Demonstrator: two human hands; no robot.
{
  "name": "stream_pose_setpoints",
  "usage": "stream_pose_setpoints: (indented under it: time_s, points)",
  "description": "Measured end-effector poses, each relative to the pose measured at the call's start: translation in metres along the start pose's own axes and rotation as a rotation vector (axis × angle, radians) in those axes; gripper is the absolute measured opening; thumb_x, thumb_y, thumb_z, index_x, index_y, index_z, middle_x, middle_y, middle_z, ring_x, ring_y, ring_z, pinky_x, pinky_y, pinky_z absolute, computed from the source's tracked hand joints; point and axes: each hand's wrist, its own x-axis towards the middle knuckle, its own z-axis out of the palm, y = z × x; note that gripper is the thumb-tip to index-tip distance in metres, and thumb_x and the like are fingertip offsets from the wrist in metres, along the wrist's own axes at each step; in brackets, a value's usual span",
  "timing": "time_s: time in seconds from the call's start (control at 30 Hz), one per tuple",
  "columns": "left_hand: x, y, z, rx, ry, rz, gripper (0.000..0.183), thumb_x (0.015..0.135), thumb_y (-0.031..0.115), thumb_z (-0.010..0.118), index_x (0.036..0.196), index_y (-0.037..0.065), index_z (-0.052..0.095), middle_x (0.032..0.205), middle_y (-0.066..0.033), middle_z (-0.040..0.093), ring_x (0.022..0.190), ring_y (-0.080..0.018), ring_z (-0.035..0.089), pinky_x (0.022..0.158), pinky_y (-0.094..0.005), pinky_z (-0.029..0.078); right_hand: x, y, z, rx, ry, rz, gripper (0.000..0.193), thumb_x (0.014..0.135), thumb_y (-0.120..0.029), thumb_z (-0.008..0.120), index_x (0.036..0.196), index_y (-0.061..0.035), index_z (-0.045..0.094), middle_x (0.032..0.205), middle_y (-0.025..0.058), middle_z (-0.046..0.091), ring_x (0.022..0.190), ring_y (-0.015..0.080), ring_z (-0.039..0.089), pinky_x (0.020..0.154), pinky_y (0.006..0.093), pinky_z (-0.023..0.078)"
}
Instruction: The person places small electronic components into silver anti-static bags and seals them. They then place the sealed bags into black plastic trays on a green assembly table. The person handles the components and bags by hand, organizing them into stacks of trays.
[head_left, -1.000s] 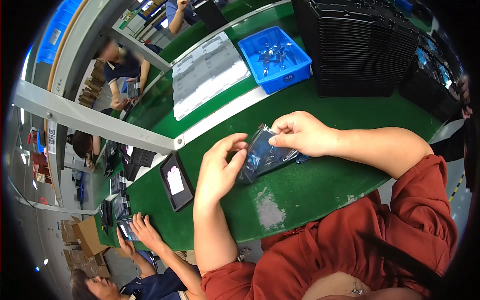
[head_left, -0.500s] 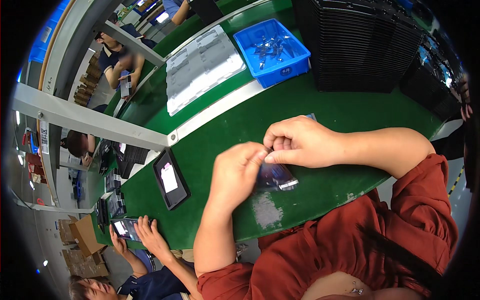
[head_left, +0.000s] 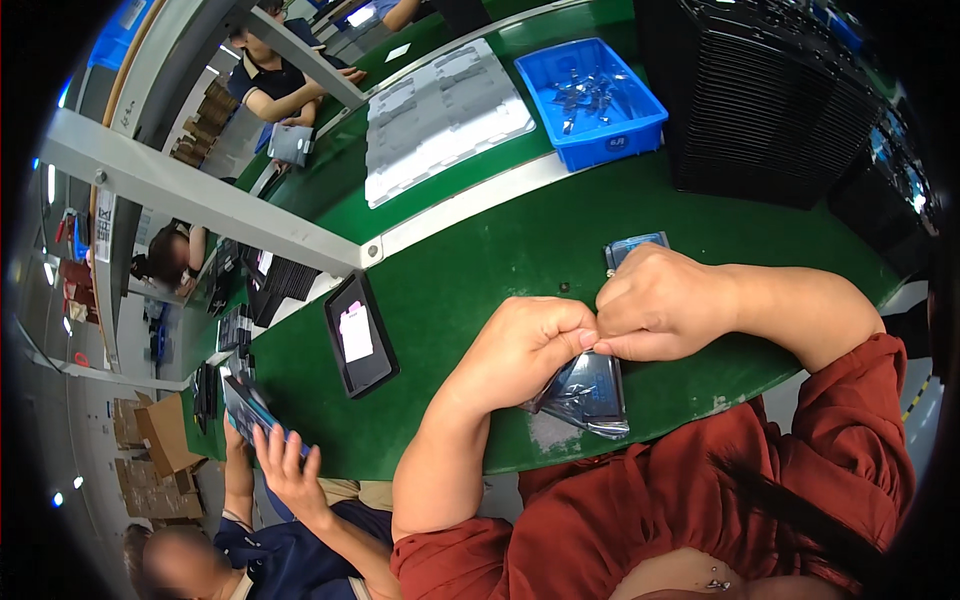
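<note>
A film-wrapped dark pack [head_left: 597, 392] pinched between two hands, on the person's side of the blue bin [head_left: 606, 150].
Leftward of the bin and nearer lies a black tray [head_left: 378, 373]; next, the left hand [head_left: 525, 350] pinches the pack's far edge, overlapping it most; the pack seems to run lengthwise toward the body; at right, fingers curled, the right hand [head_left: 660, 308] pinches beside the left thumb.

Green-topped bench [head_left: 460, 275], scuffed near its edge

I see a tall stack of thin black trays [head_left: 765, 115] beside a blue plastic bin [head_left: 580, 155]. Nearer lie a flat blue-faced rectangle [head_left: 634, 243] and, left, a shallow black tray [head_left: 371, 377]; past the white strip [head_left: 470, 216], a pale-grey moulded sheet [head_left: 450, 120].
</note>
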Motion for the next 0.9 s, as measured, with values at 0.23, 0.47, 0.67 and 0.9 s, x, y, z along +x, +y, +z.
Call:
stream_pose_setpoints:
  time_s: [0.23, 0.47, 0.67, 0.9]
  points:
    - [0.0, -0.006, 0.0, -0.02, -0.061, 0.038, 0.015, 0.086, 0.016, 0.059, 0.08, 0.004, 0.063, 0.071, -0.0105, 0.062, 0.066, -0.0255, 0.061, 0.06, -0.0335, 0.047, 0.002, -0.013, 0.001, -0.247, 0.039, -0.243, 0.014, 0.071, -0.008, 0.066, 0.063, -0.0041, 0.055, 0.059, 0.0049, 0.051, 0.047, 0.0204, 0.051, 0.041, 0.0333, 0.038]
    - [-0.001, -0.004, -0.002, -0.035, -0.08, 0.088, 0.018, 0.086, 0.018, 0.06, 0.078, 0.003, 0.063, 0.068, -0.009, 0.061, 0.062, -0.0225, 0.058, 0.058, -0.0318, 0.045, 0.0, -0.016, 0.004, -0.317, 0.089, -0.338, 0.013, 0.065, -0.008, 0.067, 0.064, -0.0053, 0.055, 0.061, 0.002, 0.044, 0.044, 0.0153, 0.045, 0.039, 0.0302, 0.035]
    - [-0.003, -0.005, -0.004, -0.056, -0.072, 0.122, 0.016, 0.085, 0.018, 0.059, 0.079, 0.003, 0.063, 0.07, -0.0104, 0.062, 0.064, -0.026, 0.06, 0.059, -0.0338, 0.047, 0.005, -0.018, 0.008, -0.332, 0.166, -0.384, 0.017, 0.066, -0.007, 0.068, 0.061, -0.0051, 0.053, 0.058, 0.0022, 0.041, 0.042, 0.0149, 0.043, 0.037, 0.0297, 0.033]
    - [-0.004, -0.006, -0.004, -0.066, -0.015, 0.127, 0.016, 0.085, 0.017, 0.059, 0.079, 0.002, 0.064, 0.07, -0.0115, 0.062, 0.064, -0.0252, 0.06, 0.06, -0.0336, 0.047, 0.006, -0.02, 0.009, -0.421, 0.2, -0.398, 0.024, 0.067, -0.005, 0.07, 0.056, -0.0063, 0.048, 0.056, 0.0022, 0.039, 0.041, 0.0141, 0.041, 0.036, 0.0288, 0.032]
